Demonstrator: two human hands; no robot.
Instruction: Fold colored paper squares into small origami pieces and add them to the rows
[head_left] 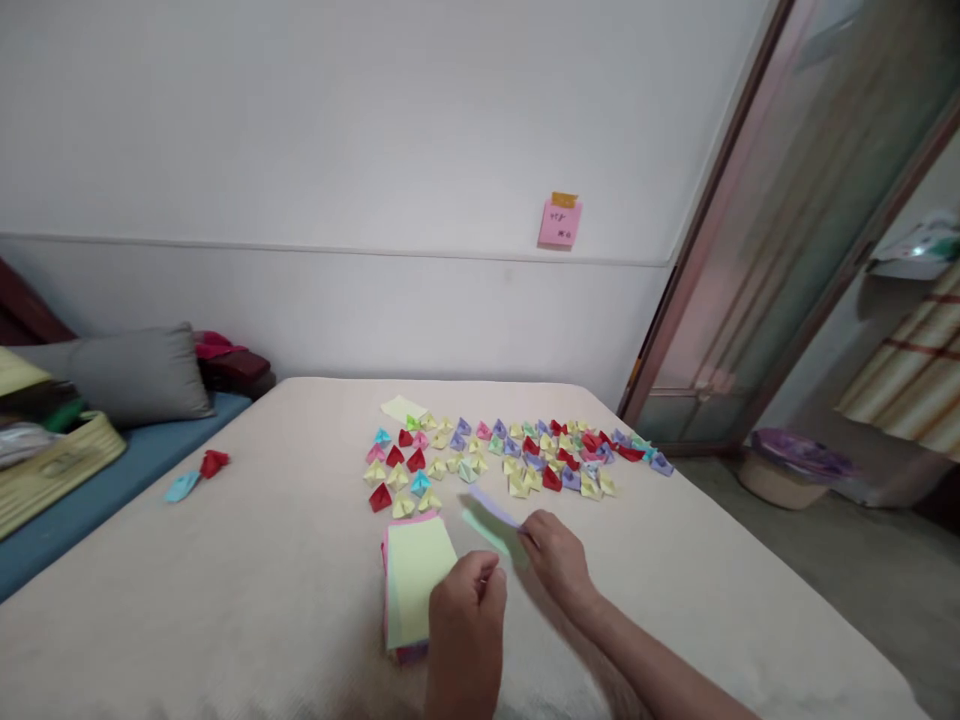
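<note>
My right hand (pixel 556 558) pinches a thin purple sheet of paper (pixel 493 508) by its near end and holds it slightly above the bed-like surface. Just below that sheet is a pale green piece of paper (pixel 484 531), partly covered by the hand's shadow. My left hand (pixel 469 620) is curled closed, with no paper showing between its fingers. It overlaps the right edge of a stack of coloured paper (pixel 416 580), whose top sheet is pale yellow-green. Beyond both hands lie many small folded paper pieces (pixel 466 470) in yellow, red, purple, pink, blue and green.
The pale padded surface (pixel 285 560) ends at a white wall. At left lie a red folded piece (pixel 214 463), a light blue one (pixel 181 487) and a grey pillow (pixel 142 375). A pink note (pixel 559 224) is taped on the wall. A basin (pixel 787 480) stands right.
</note>
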